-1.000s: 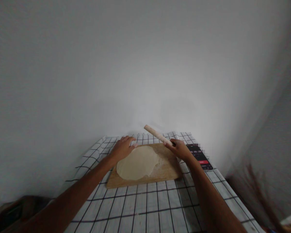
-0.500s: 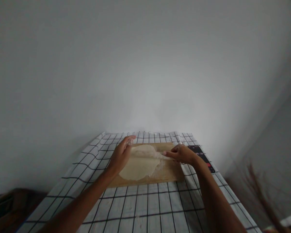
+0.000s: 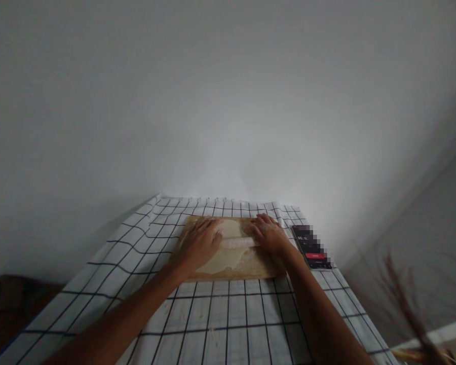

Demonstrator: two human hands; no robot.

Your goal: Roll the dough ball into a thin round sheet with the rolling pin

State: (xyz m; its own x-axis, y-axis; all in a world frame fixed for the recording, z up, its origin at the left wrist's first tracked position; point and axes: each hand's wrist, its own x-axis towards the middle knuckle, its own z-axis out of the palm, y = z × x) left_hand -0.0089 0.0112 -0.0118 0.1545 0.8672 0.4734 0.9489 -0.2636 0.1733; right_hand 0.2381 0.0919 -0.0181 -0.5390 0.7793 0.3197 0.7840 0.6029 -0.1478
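Note:
A pale rolling pin (image 3: 237, 243) lies crosswise on a sheet of flattened dough (image 3: 218, 262). The dough rests on a wooden board (image 3: 268, 271) and has an uneven edge. My left hand (image 3: 204, 241) lies flat over the pin's left end, fingers stretched forward. Over its right end, my right hand (image 3: 269, 234) is also laid palm down with fingers spread. Both ends of the pin are hidden under the hands. White flour dusts the fingers and the right part of the board.
The board stands on a table with a white, black-checked cloth (image 3: 228, 317). To its right lies a phone (image 3: 311, 248) with a timer on its screen. A pale wall (image 3: 228, 111) rises behind the table. Thin brown twigs (image 3: 403, 299) show at the lower right.
My left hand has gone from curled beside the dough to flat on the pin. My right hand has changed from gripping the pin's end to lying open on top of it.

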